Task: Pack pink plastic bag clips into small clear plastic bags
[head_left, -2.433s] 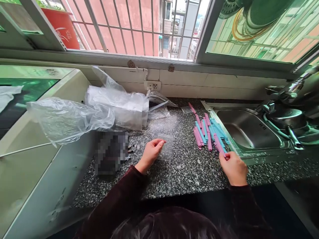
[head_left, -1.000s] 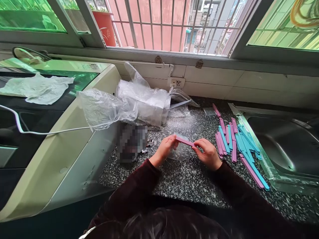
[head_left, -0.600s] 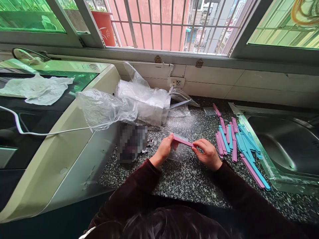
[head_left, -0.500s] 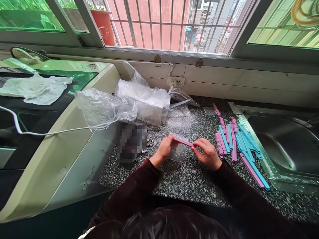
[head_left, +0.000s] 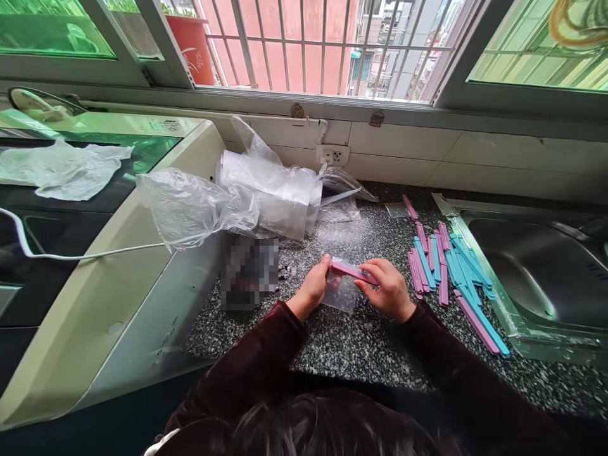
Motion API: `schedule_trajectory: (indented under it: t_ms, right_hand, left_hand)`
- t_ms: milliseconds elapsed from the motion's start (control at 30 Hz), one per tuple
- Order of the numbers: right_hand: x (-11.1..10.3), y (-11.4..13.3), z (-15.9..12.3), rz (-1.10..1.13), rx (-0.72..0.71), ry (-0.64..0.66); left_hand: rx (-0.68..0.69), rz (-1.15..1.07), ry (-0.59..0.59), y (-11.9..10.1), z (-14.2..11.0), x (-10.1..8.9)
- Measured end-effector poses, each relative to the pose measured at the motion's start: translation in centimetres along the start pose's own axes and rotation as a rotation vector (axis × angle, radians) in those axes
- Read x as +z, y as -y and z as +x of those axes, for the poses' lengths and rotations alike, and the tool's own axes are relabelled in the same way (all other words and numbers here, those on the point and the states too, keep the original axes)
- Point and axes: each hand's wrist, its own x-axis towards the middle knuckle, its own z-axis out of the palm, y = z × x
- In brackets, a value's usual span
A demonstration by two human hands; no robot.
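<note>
Between my two hands a pink bag sealing clip [head_left: 350, 271] lies across the mouth of a small clear plastic bag [head_left: 342, 296]. My left hand [head_left: 311, 286] is closed on the clip's left end, thumb on top. My right hand [head_left: 387, 289] grips the clip's right part, its fingers bent over it. The bag hangs below the clip, just over the counter; whether it touches the surface I cannot tell. To the right of my right hand lie several loose pink clips [head_left: 443, 284] and blue clips [head_left: 463, 269] in a scattered pile.
Crumpled clear plastic bags [head_left: 285, 196] lie at the back left, against a cream appliance [head_left: 156, 253]. A white cable [head_left: 95, 256] crosses it. A steel sink [head_left: 527, 272] is set in the speckled counter [head_left: 351, 361] at right. A blurred dark object [head_left: 249, 272] stands left of my hands.
My right hand has slid left along the clip, from its right tip towards its middle. My left hand keeps its hold. The view has shifted slightly.
</note>
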Motion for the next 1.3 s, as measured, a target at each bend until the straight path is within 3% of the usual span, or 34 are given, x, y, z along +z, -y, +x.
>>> schedule_trajectory:
  t_ms: [900, 1300]
  right_hand:
    - [0.3, 0.7, 0.1, 0.057, 0.016, 0.042]
    - [0.8, 0.6, -0.3, 0.146, -0.006, -0.012]
  left_hand:
    - [0.078, 0.163, 0.167, 0.8, -0.2, 0.0]
    - [0.094, 0.089, 0.153, 1.2, -0.2, 0.0]
